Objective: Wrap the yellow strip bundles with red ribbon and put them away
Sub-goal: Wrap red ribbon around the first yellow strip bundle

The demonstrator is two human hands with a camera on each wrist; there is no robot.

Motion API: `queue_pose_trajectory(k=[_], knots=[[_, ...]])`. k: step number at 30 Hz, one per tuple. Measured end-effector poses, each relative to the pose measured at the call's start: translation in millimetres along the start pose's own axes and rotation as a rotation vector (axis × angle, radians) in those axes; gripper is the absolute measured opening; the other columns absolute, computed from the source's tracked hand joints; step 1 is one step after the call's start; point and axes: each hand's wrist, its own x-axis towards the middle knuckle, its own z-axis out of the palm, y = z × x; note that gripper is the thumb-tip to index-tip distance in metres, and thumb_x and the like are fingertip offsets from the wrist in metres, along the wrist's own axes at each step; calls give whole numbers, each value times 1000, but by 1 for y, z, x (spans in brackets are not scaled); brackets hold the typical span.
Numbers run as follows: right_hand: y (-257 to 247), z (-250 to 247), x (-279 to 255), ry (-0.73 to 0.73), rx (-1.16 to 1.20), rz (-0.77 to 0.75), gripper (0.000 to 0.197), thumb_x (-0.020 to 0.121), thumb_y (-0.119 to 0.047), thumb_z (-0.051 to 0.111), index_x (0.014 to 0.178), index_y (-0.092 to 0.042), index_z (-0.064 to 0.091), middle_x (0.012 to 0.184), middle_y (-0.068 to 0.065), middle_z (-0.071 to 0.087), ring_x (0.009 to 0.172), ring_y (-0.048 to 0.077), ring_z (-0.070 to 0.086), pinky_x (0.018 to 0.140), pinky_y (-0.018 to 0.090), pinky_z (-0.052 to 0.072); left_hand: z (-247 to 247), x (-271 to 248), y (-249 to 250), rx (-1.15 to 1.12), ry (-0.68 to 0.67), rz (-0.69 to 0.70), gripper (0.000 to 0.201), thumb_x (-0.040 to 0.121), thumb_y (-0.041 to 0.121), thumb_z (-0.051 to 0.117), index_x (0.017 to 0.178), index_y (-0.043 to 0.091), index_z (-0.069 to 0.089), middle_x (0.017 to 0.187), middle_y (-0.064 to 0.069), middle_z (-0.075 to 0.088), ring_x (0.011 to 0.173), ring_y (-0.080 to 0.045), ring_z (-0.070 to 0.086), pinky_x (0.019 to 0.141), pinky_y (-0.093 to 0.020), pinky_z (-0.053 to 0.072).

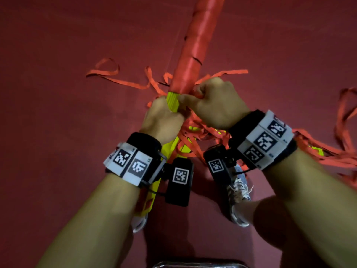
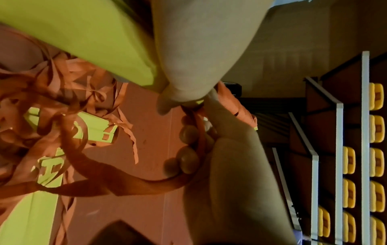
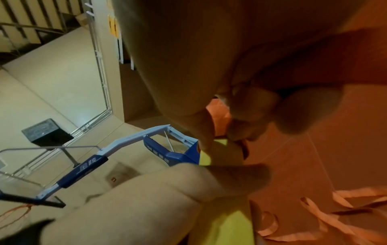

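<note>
A long yellow strip bundle (image 1: 172,102) slants up the middle of the head view. Its upper length is wound in red ribbon (image 1: 195,45), and bare yellow shows below the winding's lower edge. My left hand (image 1: 163,115) grips the bare yellow part just under that edge; the left wrist view shows the bundle (image 2: 73,33) against my palm. My right hand (image 1: 212,99) pinches a red ribbon strand (image 2: 200,140) right beside the bundle, its fingers (image 2: 189,159) curled round it. In the right wrist view the yellow bundle (image 3: 220,152) sits between both hands.
Loose red ribbon (image 1: 108,73) lies tangled on the red floor (image 1: 58,74), over more yellow strip pieces (image 2: 96,126). My shoes (image 1: 238,192) stand under my wrists. Rows of yellow seats (image 2: 376,126) and a blue basketball stand (image 3: 167,154) are further off.
</note>
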Motion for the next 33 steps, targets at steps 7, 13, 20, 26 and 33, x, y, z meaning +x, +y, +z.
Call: queue_pose_trajectory(k=[7,13,20,26,33], knots=[[-3,4,-2,82,-7,66,70,73,-79,62,59,-13,45,59,5,47,57,21,47,49,27,28,13,-12,3,49,64,-35,45,85,38,71,126,26,54,117,-1,69,113,-27,63,78,-30,43],[8,-15,4,37,369,-31,61,83,-53,74,54,-12,40,50,4,34,42,14,30,43,27,26,-4,-12,27,-346,-83,-13,45,54,45,70,92,21,62,79,3,63,79,-22,59,74,-40,45],[3,-23,2,-96,749,-98,44,81,-34,73,59,-13,41,43,-1,42,31,14,35,35,18,29,-17,-21,37,-899,-404,-180,29,73,23,59,92,2,60,72,-18,59,70,-34,61,67,-42,57],[4,-32,5,-141,592,-36,47,86,-41,74,70,1,60,45,4,54,33,14,49,37,18,34,-16,-12,26,-761,-340,-194,34,86,37,66,99,6,66,77,-13,64,61,-24,63,58,-30,48],[0,-31,1,-180,374,-6,16,59,-21,50,59,-8,58,45,-1,55,38,14,50,41,21,35,-3,-1,13,-742,-108,-14,41,68,13,84,103,-2,69,93,-16,74,84,-29,68,86,-55,56]])
